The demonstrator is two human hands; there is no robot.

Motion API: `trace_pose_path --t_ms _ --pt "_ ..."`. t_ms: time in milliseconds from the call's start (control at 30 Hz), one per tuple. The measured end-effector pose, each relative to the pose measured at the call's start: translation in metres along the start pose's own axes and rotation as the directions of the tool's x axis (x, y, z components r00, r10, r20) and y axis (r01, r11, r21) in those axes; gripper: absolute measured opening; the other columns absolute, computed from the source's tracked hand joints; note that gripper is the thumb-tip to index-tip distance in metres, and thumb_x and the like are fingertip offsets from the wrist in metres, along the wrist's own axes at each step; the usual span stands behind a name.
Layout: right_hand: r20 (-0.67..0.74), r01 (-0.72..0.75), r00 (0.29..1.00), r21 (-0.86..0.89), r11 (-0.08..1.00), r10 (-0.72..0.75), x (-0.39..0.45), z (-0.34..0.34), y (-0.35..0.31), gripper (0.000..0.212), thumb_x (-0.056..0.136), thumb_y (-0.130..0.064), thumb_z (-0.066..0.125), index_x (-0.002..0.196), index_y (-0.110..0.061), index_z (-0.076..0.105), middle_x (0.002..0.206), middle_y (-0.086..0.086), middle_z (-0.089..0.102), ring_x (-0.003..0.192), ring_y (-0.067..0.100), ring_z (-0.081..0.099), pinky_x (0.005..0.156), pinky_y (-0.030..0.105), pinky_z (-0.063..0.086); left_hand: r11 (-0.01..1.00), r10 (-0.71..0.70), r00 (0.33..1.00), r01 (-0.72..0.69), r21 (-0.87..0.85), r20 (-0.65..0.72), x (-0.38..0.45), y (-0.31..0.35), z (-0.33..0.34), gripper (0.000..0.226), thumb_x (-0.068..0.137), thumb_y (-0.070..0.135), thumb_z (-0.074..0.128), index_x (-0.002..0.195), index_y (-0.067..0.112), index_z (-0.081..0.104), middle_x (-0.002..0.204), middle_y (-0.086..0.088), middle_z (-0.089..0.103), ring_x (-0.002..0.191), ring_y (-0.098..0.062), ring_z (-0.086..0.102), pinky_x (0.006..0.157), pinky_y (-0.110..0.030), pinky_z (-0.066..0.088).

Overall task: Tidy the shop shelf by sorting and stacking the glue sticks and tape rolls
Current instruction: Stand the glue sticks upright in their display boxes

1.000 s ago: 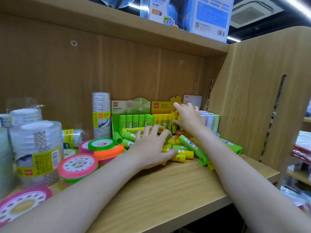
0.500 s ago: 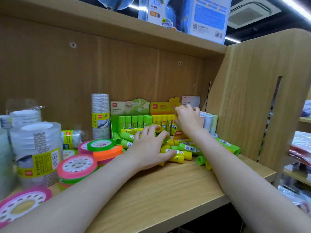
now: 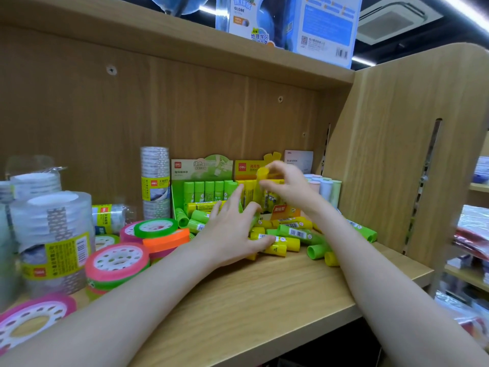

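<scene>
Loose green and yellow glue sticks (image 3: 291, 234) lie in a heap on the wooden shelf (image 3: 264, 292). My left hand (image 3: 232, 231) rests on the heap with fingers spread, its thumb against a yellow stick (image 3: 277, 247). My right hand (image 3: 288, 186) is raised over the yellow display box (image 3: 247, 168) and pinches a yellow glue stick (image 3: 263, 172) by its end. A green display box (image 3: 202, 168) holds upright green sticks (image 3: 209, 190). Coloured tape rolls (image 3: 117, 263) and clear tape stacks (image 3: 53, 234) stand at the left.
A tall stack of clear tape (image 3: 155, 181) stands against the back wall. Pastel sticks (image 3: 326, 188) stand by the right side panel (image 3: 397, 154). A globe box (image 3: 291, 25) sits on the shelf above. Bare wood runs along the front edge.
My right hand has lifted from the yellow box, now pinching a yellow glue stick above it. My left hand has spread its fingers and stayed on the heap.
</scene>
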State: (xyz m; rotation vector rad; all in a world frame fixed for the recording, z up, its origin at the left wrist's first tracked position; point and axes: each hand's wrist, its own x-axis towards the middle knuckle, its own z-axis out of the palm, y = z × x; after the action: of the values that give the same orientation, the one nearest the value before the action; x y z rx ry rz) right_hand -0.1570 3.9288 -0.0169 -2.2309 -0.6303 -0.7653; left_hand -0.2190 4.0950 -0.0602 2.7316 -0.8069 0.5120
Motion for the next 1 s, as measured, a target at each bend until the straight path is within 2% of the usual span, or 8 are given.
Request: trace_pose_path --t_ms 67,167,267,367,567,700,800,1000 --pt "-0.104 -0.052 0.991 0.243 0.969 0.079 -0.001 -0.008 0.000 0.008 0.093 -0.013 0.053 0.101 -0.015 0.054 0.098 0.014 0.065 0.089 0.024 0.063 0.079 0.032 0.051 0.999 -0.007 0.999 0.006 0.038 0.039 0.001 0.000 0.002 0.058 0.088 0.061 0.041 0.136 0.029 0.031 0.154 -0.010 0.015 0.143 -0.021 0.013 0.115 -0.043 0.002" --pt "-0.185 -0.047 0.982 0.022 0.999 0.050 0.002 -0.011 0.001 0.031 0.098 -0.023 0.043 0.127 -0.017 0.052 0.101 0.008 0.054 0.079 0.015 0.056 0.068 0.019 0.043 0.998 0.000 0.998 -0.004 0.068 0.057 0.003 -0.001 0.002 0.054 0.089 0.061 0.036 0.134 0.032 0.032 0.135 -0.001 0.046 0.131 -0.020 0.037 0.113 -0.044 0.008" --pt "-0.087 -0.069 0.995 -0.234 0.970 0.049 0.006 -0.008 0.001 0.042 0.098 -0.019 0.043 0.140 -0.016 0.041 0.108 0.004 0.034 0.090 0.011 0.040 0.080 0.020 0.035 0.997 0.009 0.999 -0.012 0.077 0.048 0.003 0.001 0.001 0.052 0.089 0.061 0.036 0.132 0.033 0.033 0.132 0.001 0.048 0.126 -0.021 0.040 0.111 -0.043 0.011" --pt "-0.006 -0.082 0.996 -0.282 0.956 0.084 0.005 -0.006 0.001 0.048 0.096 -0.010 0.042 0.143 -0.014 0.034 0.108 0.002 0.026 0.083 0.013 0.038 0.072 0.016 0.031 0.997 0.007 0.999 -0.010 0.073 0.046 0.003 0.000 0.001 0.050 0.089 0.061 0.036 0.131 0.033 0.034 0.131 0.001 0.048 0.125 -0.021 0.041 0.110 -0.043 0.011" --pt "-0.252 -0.087 0.967 -0.281 0.956 0.014 0.003 -0.016 0.002 0.049 0.084 -0.017 0.067 0.130 -0.012 0.052 0.103 0.006 0.053 0.094 0.016 0.051 0.081 0.019 0.035 0.997 0.019 0.999 -0.022 0.069 0.043 0.002 -0.001 0.001 0.051 0.089 0.061 0.036 0.132 0.033 0.034 0.132 0.001 0.048 0.125 -0.022 0.040 0.111 -0.043 0.010" --pt "-0.319 -0.096 0.947 -0.149 0.984 0.044 0.000 -0.013 0.000 0.044 0.076 -0.013 0.075 0.105 -0.010 0.043 0.084 0.002 0.053 0.071 0.014 0.053 0.058 0.014 0.040 0.997 0.022 0.999 -0.024 0.069 0.035 0.003 -0.001 0.002 0.051 0.089 0.061 0.036 0.132 0.033 0.034 0.132 0.000 0.048 0.125 -0.022 0.040 0.110 -0.043 0.011" --pt "-0.263 -0.098 0.964 -0.261 0.960 0.027 0.001 -0.012 0.002 0.039 0.077 -0.016 0.075 0.091 -0.013 0.039 0.075 0.000 0.051 0.062 0.013 0.049 0.056 0.019 0.040 0.997 0.023 0.999 -0.025 0.078 0.035 0.003 -0.001 0.002 0.051 0.089 0.061 0.035 0.132 0.033 0.034 0.132 -0.001 0.048 0.125 -0.023 0.040 0.110 -0.043 0.011" --pt "-0.083 -0.126 0.992 -0.529 0.839 0.096 0.002 0.003 0.006 0.034 0.080 -0.030 0.070 0.103 -0.014 0.049 0.098 0.007 0.045 0.091 0.027 0.051 0.072 0.030 0.039 0.997 0.021 0.999 -0.023 0.076 0.037 0.003 -0.002 0.002 0.051 0.089 0.062 0.035 0.132 0.034 0.034 0.131 -0.001 0.048 0.125 -0.022 0.040 0.111 -0.043 0.011"
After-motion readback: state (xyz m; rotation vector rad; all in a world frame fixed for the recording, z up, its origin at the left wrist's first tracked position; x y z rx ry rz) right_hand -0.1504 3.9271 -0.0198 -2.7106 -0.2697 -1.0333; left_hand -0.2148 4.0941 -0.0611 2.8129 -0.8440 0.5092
